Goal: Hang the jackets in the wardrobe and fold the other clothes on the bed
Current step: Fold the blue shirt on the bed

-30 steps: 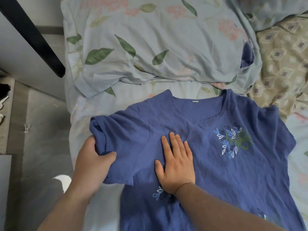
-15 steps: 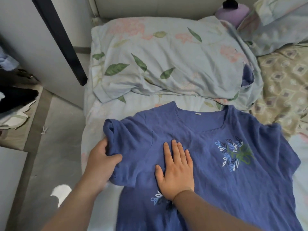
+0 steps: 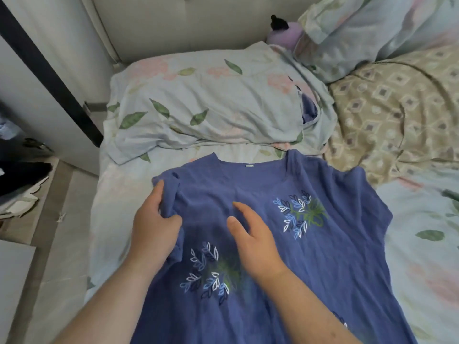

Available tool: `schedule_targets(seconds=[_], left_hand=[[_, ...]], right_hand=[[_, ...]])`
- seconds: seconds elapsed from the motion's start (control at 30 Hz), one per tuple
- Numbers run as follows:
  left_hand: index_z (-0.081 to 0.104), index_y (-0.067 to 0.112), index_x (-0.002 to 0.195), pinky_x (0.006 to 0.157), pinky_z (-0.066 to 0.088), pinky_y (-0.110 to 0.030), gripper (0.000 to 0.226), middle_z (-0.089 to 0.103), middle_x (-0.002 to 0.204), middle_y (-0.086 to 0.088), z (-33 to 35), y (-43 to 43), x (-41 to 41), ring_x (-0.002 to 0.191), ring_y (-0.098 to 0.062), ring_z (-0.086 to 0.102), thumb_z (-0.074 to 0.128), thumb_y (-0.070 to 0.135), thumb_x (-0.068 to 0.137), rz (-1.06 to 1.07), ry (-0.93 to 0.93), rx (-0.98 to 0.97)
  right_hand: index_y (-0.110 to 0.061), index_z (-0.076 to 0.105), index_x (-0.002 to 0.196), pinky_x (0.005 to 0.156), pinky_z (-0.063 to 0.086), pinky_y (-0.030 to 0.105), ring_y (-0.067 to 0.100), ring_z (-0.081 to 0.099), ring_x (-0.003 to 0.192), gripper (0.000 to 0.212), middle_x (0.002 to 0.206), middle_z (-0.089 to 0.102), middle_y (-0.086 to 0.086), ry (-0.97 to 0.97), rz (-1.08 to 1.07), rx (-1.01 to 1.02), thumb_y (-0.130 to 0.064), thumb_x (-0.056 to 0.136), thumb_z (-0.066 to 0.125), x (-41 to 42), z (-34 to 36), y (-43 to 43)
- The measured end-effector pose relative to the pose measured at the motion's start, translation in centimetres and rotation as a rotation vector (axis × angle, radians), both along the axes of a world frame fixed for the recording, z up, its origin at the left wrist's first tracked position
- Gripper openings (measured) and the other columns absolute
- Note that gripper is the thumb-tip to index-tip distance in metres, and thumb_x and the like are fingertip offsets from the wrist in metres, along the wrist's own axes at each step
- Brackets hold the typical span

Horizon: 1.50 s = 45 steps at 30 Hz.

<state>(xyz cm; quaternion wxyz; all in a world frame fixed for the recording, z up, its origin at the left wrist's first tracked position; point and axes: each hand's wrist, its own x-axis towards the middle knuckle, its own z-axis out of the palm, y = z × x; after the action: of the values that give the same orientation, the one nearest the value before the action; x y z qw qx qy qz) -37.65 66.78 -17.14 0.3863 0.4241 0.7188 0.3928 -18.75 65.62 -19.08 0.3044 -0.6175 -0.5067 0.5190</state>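
Observation:
A blue short-sleeved shirt (image 3: 347, 244) with embroidered leaf sprigs lies front up on the bed (image 3: 111, 219), neckline toward the pillows. My left hand (image 3: 154, 227) grips the shirt's left sleeve, which is bunched and pulled inward over the chest. My right hand (image 3: 250, 234) hovers over the middle of the shirt, fingers relaxed and slightly lifted, holding nothing. The shirt's lower hem runs out of view at the bottom.
A floral pillow (image 3: 206, 103) lies just beyond the collar; a second pillow (image 3: 372, 33) and a beige patterned blanket (image 3: 397, 115) are at the right. A purple object (image 3: 285, 33) sits by the headboard. Left of the bed are grey floor, a dark-edged wardrobe door (image 3: 49, 78) and dark clothes (image 3: 22, 175).
My left hand has carried the sleeve inward across the shirt. My right hand has lifted off the chest, where it pressed flat. The view has tilted up toward the headboard.

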Motion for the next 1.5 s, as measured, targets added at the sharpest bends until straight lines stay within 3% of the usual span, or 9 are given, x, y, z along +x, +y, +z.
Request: schedule_targets(seconds=[0.17, 0.33, 0.53, 0.7, 0.87, 1.03, 1.17, 1.4, 1.5], left_hand=[[0.024, 0.043, 0.152, 0.088, 0.045, -0.023, 0.080, 0.051, 0.143, 0.011, -1.8, 0.2, 6.4, 0.108, 0.006, 0.058, 0.064, 0.017, 0.088, -0.327, 0.115, -0.186], [0.057, 0.038, 0.130, 0.069, 0.042, -0.019, 0.045, 0.064, 0.083, 0.028, -2.5, 0.7, 9.8, 0.078, 0.012, 0.057, 0.059, 0.041, 0.086, -0.402, 0.433, -0.001], [0.041, 0.025, 0.148, 0.115, 0.019, -0.026, 0.057, 0.027, 0.158, 0.011, -5.2, 4.4, 18.2, 0.146, -0.011, 0.024, 0.059, 0.030, 0.094, -0.763, 0.490, 0.156], [0.017, 0.022, 0.156, 0.122, 0.002, -0.035, 0.076, 0.009, 0.165, -0.001, -7.9, 7.6, 23.2, 0.152, -0.019, 0.004, 0.036, 0.060, 0.093, -0.817, 0.788, 0.160], [0.028, 0.020, 0.154, 0.122, 0.013, -0.039, 0.084, 0.024, 0.161, -0.004, -9.1, 7.1, 23.5, 0.149, -0.022, 0.019, 0.026, 0.066, 0.083, -0.767, 0.923, 0.193], [0.030, 0.020, 0.153, 0.123, 0.010, -0.037, 0.084, 0.024, 0.161, -0.003, -8.7, 7.0, 23.7, 0.149, -0.020, 0.020, 0.027, 0.064, 0.082, -0.784, 0.937, 0.133], [0.040, 0.017, 0.149, 0.120, 0.014, -0.037, 0.081, 0.033, 0.157, -0.006, -8.4, 7.1, 24.0, 0.146, -0.023, 0.029, 0.032, 0.061, 0.081, -0.781, 0.966, 0.120], [0.047, 0.012, 0.145, 0.117, 0.019, -0.040, 0.078, 0.042, 0.152, -0.010, -8.3, 7.2, 24.2, 0.141, -0.028, 0.039, 0.038, 0.057, 0.081, -0.798, 1.011, 0.112], [0.047, 0.012, 0.144, 0.117, 0.018, -0.039, 0.078, 0.042, 0.152, -0.010, -8.4, 7.2, 24.1, 0.140, -0.027, 0.039, 0.038, 0.057, 0.081, -0.799, 1.018, 0.106]], right_hand=[[-0.037, 0.064, 0.102, 0.084, 0.043, 0.005, -0.010, 0.061, 0.101, 0.020, 0.105, 0.069, -0.021, 0.014, -0.176, 0.049, -0.019, 0.093, 0.063, 6.9, 0.9, -1.4], [-0.031, 0.067, 0.091, 0.077, 0.047, 0.011, -0.006, 0.063, 0.084, 0.021, 0.084, 0.070, -0.021, -0.289, -0.420, 0.200, -0.011, 0.090, 0.063, 16.7, 1.8, -0.1], [-0.009, 0.054, 0.123, 0.090, 0.044, 0.037, 0.030, 0.055, 0.114, 0.037, 0.123, 0.058, 0.008, -0.661, -0.298, 0.054, -0.028, 0.091, 0.062, 25.1, 0.7, 5.4], [-0.003, 0.061, 0.106, 0.068, 0.047, 0.034, 0.026, 0.063, 0.087, 0.045, 0.105, 0.068, 0.010, -0.424, -0.338, -0.151, -0.045, 0.088, 0.065, 26.9, -0.1, 9.1], [0.002, 0.063, 0.100, 0.081, 0.058, 0.042, 0.028, 0.070, 0.086, 0.040, 0.101, 0.072, 0.017, -0.140, -0.330, -0.308, -0.029, 0.079, 0.077, 28.9, 0.4, 10.9], [0.000, 0.065, 0.083, 0.061, 0.047, 0.036, 0.026, 0.061, 0.066, 0.027, 0.076, 0.067, 0.017, -0.232, -0.202, -0.476, -0.023, 0.075, 0.074, 30.7, 0.2, 9.0], [-0.006, 0.071, 0.094, 0.049, 0.047, 0.026, 0.019, 0.061, 0.053, 0.016, 0.070, 0.071, 0.010, -0.043, -0.537, -0.358, -0.020, 0.090, 0.065, 33.4, -0.2, 7.2], [-0.014, 0.071, 0.115, 0.083, 0.055, 0.034, 0.021, 0.071, 0.103, 0.036, 0.110, 0.075, 0.005, 0.442, -0.297, -0.327, -0.036, 0.086, 0.068, 33.0, 0.4, 7.5], [-0.019, 0.070, 0.113, 0.092, 0.056, 0.044, 0.021, 0.072, 0.101, 0.024, 0.107, 0.075, 0.003, 0.282, -0.181, -0.298, -0.021, 0.089, 0.067, 32.2, 0.2, 8.4]])
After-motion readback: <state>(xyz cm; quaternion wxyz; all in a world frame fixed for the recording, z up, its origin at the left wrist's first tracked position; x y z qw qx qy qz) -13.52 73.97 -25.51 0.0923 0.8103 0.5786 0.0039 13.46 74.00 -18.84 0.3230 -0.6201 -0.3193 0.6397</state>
